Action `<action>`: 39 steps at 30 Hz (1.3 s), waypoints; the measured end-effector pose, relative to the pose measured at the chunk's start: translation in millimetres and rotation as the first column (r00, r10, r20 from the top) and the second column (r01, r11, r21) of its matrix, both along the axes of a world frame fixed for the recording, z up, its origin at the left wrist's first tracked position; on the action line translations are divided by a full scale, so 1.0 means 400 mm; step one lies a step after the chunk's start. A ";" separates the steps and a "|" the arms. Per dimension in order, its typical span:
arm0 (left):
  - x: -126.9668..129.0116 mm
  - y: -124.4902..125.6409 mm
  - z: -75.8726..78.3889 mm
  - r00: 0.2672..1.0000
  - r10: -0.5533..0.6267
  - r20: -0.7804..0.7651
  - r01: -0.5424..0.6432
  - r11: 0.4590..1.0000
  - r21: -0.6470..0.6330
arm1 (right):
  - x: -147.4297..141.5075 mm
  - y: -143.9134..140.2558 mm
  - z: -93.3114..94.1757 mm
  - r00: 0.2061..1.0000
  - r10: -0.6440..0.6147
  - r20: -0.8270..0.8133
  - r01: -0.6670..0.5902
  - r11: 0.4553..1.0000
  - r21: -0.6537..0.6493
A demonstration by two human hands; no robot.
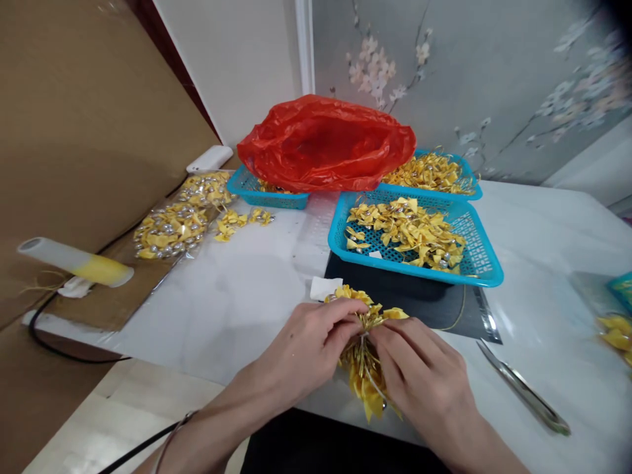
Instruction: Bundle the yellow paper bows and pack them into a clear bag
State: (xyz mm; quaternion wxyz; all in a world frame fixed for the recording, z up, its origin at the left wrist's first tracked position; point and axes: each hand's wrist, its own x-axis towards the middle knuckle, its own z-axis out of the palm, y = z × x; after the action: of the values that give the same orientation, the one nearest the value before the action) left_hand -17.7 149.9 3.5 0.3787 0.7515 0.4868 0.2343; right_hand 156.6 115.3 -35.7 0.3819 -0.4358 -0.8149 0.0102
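Both hands meet over a bundle of yellow ribbon bows (366, 388) with gold stems and silvery beads, near the table's front edge. My left hand (316, 336) is closed, pinching the stems at the bundle's middle from the left. From the right, my right hand (424, 368) has its fingers closed at the same spot, beside a pale tie (365, 336) round the stems. A loose end of the tie hangs down over the bows. The fingertips partly cover the middle of the bundle.
A blue basket of yellow bows (488, 270) stands on a black mat (395, 276). Behind are more blue baskets and a red plastic bag (326, 145). A metal blade tool (528, 388) lies at right. At left are bagged bows (170, 230) and a translucent tube (74, 262).
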 end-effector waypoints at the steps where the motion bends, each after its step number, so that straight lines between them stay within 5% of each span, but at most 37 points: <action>1: -0.001 0.002 0.001 1.000 -0.010 -0.009 0.010 1.000 0.007 | -0.001 0.000 -0.001 1.000 0.000 -0.001 0.000 1.000 0.014; 8: -0.005 0.016 0.007 0.986 -0.159 -0.058 0.163 0.984 0.072 | -0.002 -0.003 -0.016 1.000 0.006 0.001 -0.006 0.998 0.060; 17: -0.009 0.019 0.004 0.977 -0.197 -0.085 0.202 0.978 0.053 | 0.004 -0.006 -0.024 0.999 0.017 0.048 -0.023 0.993 0.116; 39: -0.022 0.041 0.018 0.977 -0.210 0.046 0.214 0.969 -0.120 | 0.001 -0.001 -0.016 0.997 0.022 -0.079 -0.030 0.995 -0.091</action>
State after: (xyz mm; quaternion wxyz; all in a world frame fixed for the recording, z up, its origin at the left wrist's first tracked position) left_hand -26.6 166.4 10.8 0.4555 0.7701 0.4113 0.1740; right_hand 157.2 115.0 -42.2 0.3927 -0.4415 -0.8038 0.0696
